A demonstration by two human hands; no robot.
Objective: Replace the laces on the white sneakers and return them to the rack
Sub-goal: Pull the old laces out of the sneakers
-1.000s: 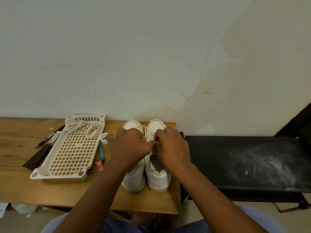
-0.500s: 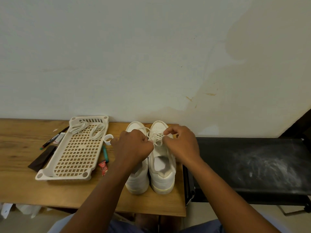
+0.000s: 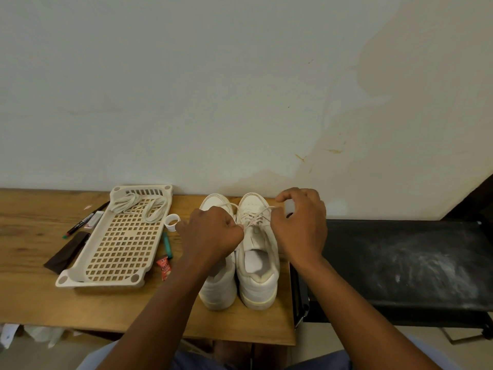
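Two white sneakers stand side by side on the wooden table (image 3: 40, 295), toes to the wall. The right sneaker (image 3: 257, 273) shows its crossed white lace (image 3: 254, 217) over the tongue. My left hand (image 3: 213, 233) lies over the left sneaker (image 3: 218, 289) and pinches one end of that lace at its left side. My right hand (image 3: 301, 225) is raised at the right sneaker's right side and pinches the other lace end, drawn taut. A cream perforated rack tray (image 3: 117, 252) lies to the left with loose white laces (image 3: 141, 206) at its far end.
Between tray and shoes lie a small white cup (image 3: 172, 222), a teal pen (image 3: 167, 244) and a red sachet (image 3: 164, 267). Left of the tray are markers (image 3: 82, 221) and a dark brown cloth (image 3: 68, 253). A black dusty bench (image 3: 400, 268) adjoins the table's right edge.
My hands have drawn apart over the right sneaker: the right hand rose toward the toe and to the right, pulling the lace out taut. The left hand stayed near the eyelets.
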